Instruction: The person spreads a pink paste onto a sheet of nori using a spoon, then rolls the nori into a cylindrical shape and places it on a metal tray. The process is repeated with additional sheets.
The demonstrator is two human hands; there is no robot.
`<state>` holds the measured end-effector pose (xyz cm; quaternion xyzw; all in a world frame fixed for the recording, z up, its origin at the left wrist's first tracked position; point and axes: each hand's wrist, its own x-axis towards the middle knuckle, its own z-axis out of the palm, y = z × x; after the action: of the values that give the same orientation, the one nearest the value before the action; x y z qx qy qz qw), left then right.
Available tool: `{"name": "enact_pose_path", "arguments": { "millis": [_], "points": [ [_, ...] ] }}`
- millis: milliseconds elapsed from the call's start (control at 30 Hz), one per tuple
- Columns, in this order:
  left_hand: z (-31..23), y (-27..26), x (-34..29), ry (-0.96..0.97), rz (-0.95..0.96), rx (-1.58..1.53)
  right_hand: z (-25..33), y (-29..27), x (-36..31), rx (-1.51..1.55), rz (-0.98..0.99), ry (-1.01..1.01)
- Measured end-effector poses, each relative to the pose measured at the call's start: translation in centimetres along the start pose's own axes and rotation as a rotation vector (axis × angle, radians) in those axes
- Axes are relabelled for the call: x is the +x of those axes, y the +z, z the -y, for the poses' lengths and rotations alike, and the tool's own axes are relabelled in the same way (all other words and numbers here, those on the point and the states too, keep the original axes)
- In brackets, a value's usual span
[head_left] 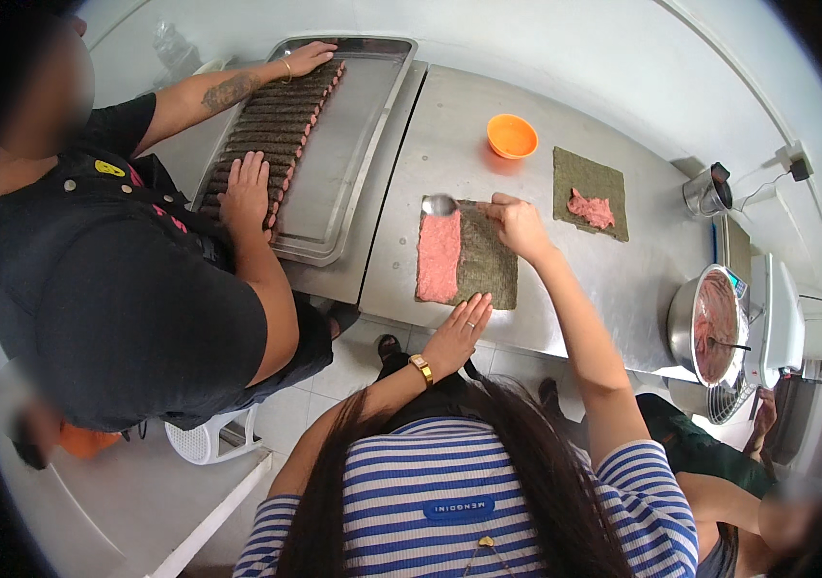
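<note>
Seaweed sheet: on steel table, left strip under pink paste
Right hand: I see it gripping spoon at paste's far end
Left hand: flat, grasping nothing, fingers on near edge
Beyond: orange bowl, second sheet

A white stool stands on floor tiles, a black plug at the wall.
</note>
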<state>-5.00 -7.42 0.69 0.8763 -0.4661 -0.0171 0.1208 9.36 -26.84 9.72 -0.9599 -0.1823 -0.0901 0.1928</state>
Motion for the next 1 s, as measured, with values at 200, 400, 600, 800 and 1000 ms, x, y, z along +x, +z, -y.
{"name": "enact_pose_path", "arguments": {
  "millis": [200, 400, 600, 800, 1000],
  "points": [
    [0.1, -0.5, -0.1, -0.007, 0.007, -0.107, 0.8, -1.7, -4.1, 0.053, 0.304, -0.11],
    [0.0, -0.4, 0.0, 0.012, -0.001, 0.041, -1.9, -0.2, -2.4, -0.039, 0.132, -0.087],
    [0.0, -0.4, 0.0, 0.013, 0.014, 0.057, -4.1, 1.0, 1.1, -0.081, 0.096, -0.002],
    [0.0, -0.5, 0.0, 0.027, -0.006, 0.033, -3.9, 0.4, 2.3, -0.097, 0.022, 0.041],
    [0.2, -0.2, 0.1, 0.038, -0.019, -0.038, -3.6, 0.0, 1.1, -0.101, 0.081, 0.078]
  ]
}}
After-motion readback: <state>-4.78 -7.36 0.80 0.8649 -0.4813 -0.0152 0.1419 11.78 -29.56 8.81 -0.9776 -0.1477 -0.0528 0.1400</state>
